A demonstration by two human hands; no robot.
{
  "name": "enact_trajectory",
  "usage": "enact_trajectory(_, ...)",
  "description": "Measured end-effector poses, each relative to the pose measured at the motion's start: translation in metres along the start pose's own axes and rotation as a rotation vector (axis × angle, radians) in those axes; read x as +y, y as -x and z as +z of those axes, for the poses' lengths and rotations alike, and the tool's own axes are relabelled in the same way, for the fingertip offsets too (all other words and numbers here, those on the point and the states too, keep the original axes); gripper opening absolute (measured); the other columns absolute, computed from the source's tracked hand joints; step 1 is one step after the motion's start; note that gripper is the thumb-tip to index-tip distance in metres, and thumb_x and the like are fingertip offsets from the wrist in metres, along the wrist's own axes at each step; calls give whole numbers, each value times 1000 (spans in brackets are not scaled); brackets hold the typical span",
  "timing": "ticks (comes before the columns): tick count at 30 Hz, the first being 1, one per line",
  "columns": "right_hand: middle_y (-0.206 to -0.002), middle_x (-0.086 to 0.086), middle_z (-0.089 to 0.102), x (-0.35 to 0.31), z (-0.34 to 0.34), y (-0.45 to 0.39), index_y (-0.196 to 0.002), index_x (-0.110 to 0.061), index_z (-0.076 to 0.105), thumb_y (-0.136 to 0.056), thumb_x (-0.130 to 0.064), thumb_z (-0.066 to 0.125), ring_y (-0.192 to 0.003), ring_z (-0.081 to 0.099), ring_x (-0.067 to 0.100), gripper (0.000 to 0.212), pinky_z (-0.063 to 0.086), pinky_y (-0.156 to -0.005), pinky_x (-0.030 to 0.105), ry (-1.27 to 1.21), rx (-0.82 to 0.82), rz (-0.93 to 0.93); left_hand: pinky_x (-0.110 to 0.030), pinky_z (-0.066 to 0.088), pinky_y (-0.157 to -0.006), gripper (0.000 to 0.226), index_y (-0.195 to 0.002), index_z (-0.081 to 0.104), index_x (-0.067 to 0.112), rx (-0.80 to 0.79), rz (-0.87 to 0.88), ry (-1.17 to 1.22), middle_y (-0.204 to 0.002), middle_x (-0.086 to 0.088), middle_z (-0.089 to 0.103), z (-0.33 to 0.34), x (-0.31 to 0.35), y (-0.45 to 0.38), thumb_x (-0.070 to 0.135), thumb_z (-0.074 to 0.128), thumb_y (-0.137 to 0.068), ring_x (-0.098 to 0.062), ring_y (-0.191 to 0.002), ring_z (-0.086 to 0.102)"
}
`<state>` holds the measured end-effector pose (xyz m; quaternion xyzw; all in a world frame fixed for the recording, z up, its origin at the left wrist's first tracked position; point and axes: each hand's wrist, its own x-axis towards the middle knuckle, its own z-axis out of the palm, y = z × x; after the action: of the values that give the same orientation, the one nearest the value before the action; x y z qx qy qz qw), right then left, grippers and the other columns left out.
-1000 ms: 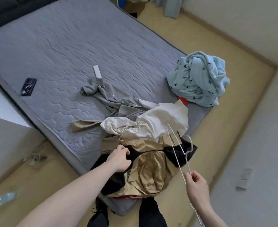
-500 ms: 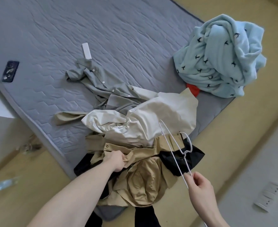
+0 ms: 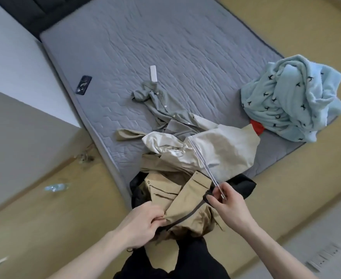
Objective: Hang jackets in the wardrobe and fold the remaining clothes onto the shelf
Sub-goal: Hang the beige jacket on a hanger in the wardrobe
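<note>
A tan jacket [image 3: 187, 200] with dark zip trim is lifted off the clothes pile at the near corner of the grey mattress [image 3: 165, 57]. My left hand [image 3: 145, 220] grips its lower edge. My right hand [image 3: 226, 202] pinches the jacket's upper edge together with a white wire hanger [image 3: 202, 164], which points away over a cream jacket [image 3: 216, 152]. A grey-green buttoned shirt [image 3: 161, 105] lies crumpled behind the pile. Dark clothing [image 3: 244, 184] shows under the tan jacket.
A light blue patterned blanket [image 3: 292, 97] is bunched at the mattress's right edge, with something red [image 3: 257, 126] beneath it. A dark phone [image 3: 83, 85] and a white remote [image 3: 153, 73] lie on the mattress. Yellow floor surrounds the bed; a wall stands at left.
My left hand has pulled the tan jacket up and toward me. My right hand has moved in with the hanger and now also pinches the jacket's edge.
</note>
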<state>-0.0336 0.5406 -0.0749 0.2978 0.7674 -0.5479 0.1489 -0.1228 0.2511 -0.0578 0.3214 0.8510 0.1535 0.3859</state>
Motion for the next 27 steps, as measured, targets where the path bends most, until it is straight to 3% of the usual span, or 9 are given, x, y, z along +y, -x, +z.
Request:
enact_trajectory(4,-100,-21,70,-56,15,2,-90,-36,51,-93,-30,67,-82,67,16,17,58,-75,38,124,-170,-139,-23,39,-74,35,-71,44,27,108,47,13,-81,12,52,-39,8,52,45,44,-102,-6,-85,41)
enact_trajectory(8,-120,-28,67,-116,40,0,-92,-29,42,-87,-26,70,-85,63,-11,29,46,-68,15,269,-376,-299,-22,38,-72,34,-70,46,26,204,73,9,-81,10,52,-70,13,106,41,50,-100,-7,-83,40)
enact_trajectory(10,-125,-26,65,-142,62,6,-92,-26,40,-83,-24,70,-97,64,-8,32,47,-72,15,328,-470,-345,-18,35,-71,33,-70,47,29,261,90,-4,-79,12,51,-79,15,138,40,54,-100,-6,-82,38)
enact_trajectory(12,-126,-25,65,-164,88,19,-96,-26,44,-80,-30,71,-113,62,0,32,53,-87,28,378,-541,-362,-17,33,-71,32,-71,51,27,330,111,-36,-79,12,54,-83,14,172,39,55,-101,-5,-81,36)
enact_trajectory(14,-126,-25,65,-177,112,34,-103,-26,48,-77,-33,71,-114,61,-1,35,54,-95,35,417,-601,-362,-18,35,-72,31,-72,58,24,423,140,-44,-81,12,59,-84,13,204,37,56,-101,-5,-80,35)
enact_trajectory(17,-121,-28,67,-179,143,62,-99,-26,47,-77,-34,70,-111,61,-3,33,54,-95,37,510,-651,-369,-24,42,-73,31,-72,62,19,571,163,-20,-81,7,62,-86,10,254,30,58,-100,-8,-81,36)
enact_trajectory(22,-104,-21,75,-181,185,113,-92,-19,43,-69,-54,83,-98,68,-1,58,56,-91,39,440,-617,-417,-27,48,-92,25,-80,69,15,722,211,-3,-92,6,67,-92,1,338,21,51,-96,-15,-99,55)
enact_trajectory(24,-104,-20,74,-191,200,133,-91,-30,45,-59,-68,85,-94,69,2,64,57,-84,36,396,-504,-466,-31,49,-100,26,-86,72,11,775,248,-18,-97,5,69,-100,-2,367,18,50,-97,-15,-105,59)
enact_trajectory(27,-115,-28,69,-207,219,157,-81,-45,37,-45,-83,82,-75,61,-9,69,51,-66,20,291,-330,-545,-30,49,-102,20,-96,73,9,889,309,-14,-104,5,71,-114,-4,406,15,53,-98,-14,-110,63)
